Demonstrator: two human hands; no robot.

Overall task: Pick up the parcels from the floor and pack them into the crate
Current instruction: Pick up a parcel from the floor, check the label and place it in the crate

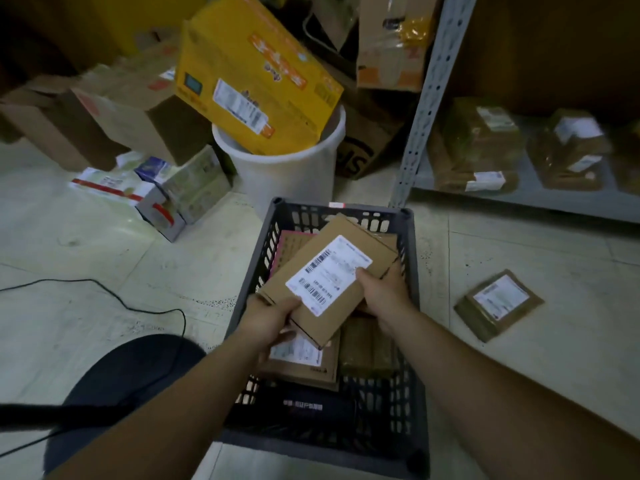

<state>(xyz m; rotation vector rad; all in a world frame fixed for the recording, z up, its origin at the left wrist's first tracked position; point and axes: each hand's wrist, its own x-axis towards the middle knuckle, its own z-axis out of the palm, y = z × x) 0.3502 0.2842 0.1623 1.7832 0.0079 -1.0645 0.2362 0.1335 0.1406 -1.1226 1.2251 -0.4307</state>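
Over the dark plastic crate [412, 237] both my hands hold a flat brown cardboard parcel [346, 237] with a white barcode label. My left hand [268, 323] grips its near left corner. My right hand [382, 299] grips its right edge. Under it, inside the crate, lie several parcels: a pink-edged one [287, 247], a labelled brown one [301, 362], a tape-wrapped one [363, 348] and a black one [304, 407]. One more tape-wrapped parcel [498, 303] with a white label lies on the floor to the right of the crate.
A white bucket [287, 174] with a yellow box [256, 74] in it stands behind the crate. Cardboard boxes [121, 109] and small cartons [162, 192] are piled at the left. A grey metal shelf [533, 195] with wrapped parcels is at the right. A black cable [104, 292] crosses the floor.
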